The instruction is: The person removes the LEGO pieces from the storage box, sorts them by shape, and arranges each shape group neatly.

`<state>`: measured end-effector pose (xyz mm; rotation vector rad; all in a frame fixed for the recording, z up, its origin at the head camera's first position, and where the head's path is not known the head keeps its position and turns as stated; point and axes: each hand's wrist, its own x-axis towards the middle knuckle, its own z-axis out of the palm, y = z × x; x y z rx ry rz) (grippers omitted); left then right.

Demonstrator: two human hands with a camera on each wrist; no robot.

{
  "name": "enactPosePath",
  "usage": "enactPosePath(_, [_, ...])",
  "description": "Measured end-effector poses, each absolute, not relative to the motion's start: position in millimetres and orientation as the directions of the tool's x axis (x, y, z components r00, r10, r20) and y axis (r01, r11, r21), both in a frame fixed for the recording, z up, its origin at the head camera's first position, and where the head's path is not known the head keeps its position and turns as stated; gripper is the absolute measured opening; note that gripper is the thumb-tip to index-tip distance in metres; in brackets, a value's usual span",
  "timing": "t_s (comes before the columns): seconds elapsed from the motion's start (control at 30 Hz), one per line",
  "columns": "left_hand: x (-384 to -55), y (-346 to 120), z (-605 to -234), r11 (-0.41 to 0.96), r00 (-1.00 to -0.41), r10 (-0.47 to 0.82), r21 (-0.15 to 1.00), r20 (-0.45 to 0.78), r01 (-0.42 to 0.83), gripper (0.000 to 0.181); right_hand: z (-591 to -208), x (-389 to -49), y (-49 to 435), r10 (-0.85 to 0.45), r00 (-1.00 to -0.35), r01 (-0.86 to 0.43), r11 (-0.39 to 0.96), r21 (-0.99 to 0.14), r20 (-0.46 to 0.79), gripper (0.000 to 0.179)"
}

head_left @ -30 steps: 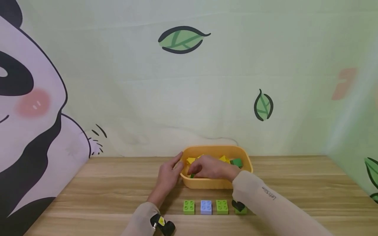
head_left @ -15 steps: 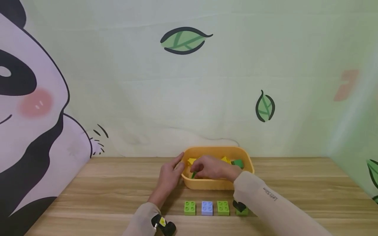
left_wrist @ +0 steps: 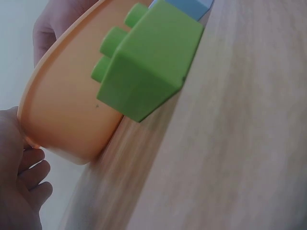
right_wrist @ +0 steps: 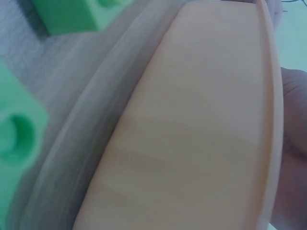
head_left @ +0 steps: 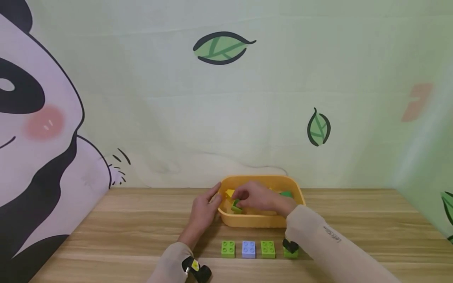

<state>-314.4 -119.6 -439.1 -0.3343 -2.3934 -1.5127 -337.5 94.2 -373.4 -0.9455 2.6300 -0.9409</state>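
A yellow-orange plastic bin [head_left: 255, 221] stands on the table in the head view, with toy building blocks inside. My right hand [head_left: 257, 196] reaches into it and pinches a green block [head_left: 236, 208] between thumb and fingers, near the bin's left end. My left hand [head_left: 203, 210] rests against the left end wall, index finger and thumb at the rim. In the left wrist view the left hand [left_wrist: 17, 177] touches the bin's outer wall [left_wrist: 72, 110], its other fingers loosely bent below the rim. Part of the right hand shows beyond the bin wall in the right wrist view.
In front of the bin, a light green block [head_left: 228, 249], a blue block [head_left: 249, 249], another light green block [head_left: 267, 249] and a partly covered green block [head_left: 291, 253] stand in a row. Yellow pieces [head_left: 230, 193] and a dark green block [head_left: 286, 194] lie inside the bin.
My right hand has lifted slightly and moved right, bringing the pinched green block further into view. The left hand stays at the bin's left end.
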Motion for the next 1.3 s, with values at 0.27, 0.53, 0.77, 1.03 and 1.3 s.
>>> enactPosePath(0.27, [-313,-119,-437,0.424,-0.929,0.035,0.836,0.369,0.348,0.045,-364,-329,110,-0.594,-0.800,-0.486,0.558,-0.673,0.085,0.021])
enactPosePath(0.53, [-313,-118,-438,0.422,-0.931,0.024,0.841,0.364,0.339,0.046,-360,-319,124,-0.562,-0.815,-0.487,0.533,-0.692,0.140,0.024])
enactPosePath(0.77, [-313,-119,-439,0.422,-0.922,0.039,0.830,0.386,0.365,0.045,-354,-305,138,-0.527,-0.821,-0.519,0.527,-0.672,0.221,0.023])
enactPosePath(1.03, [-313,-118,-439,0.409,-0.927,0.045,0.840,0.373,0.358,0.046,-352,-290,157,-0.500,-0.812,-0.554,0.494,-0.670,0.302,0.020])
enactPosePath(1.3, [-314,-118,-439,0.414,-0.932,0.039,0.842,0.362,0.345,0.046,-355,-277,172,-0.496,-0.800,-0.575,0.474,-0.667,0.338,0.020])
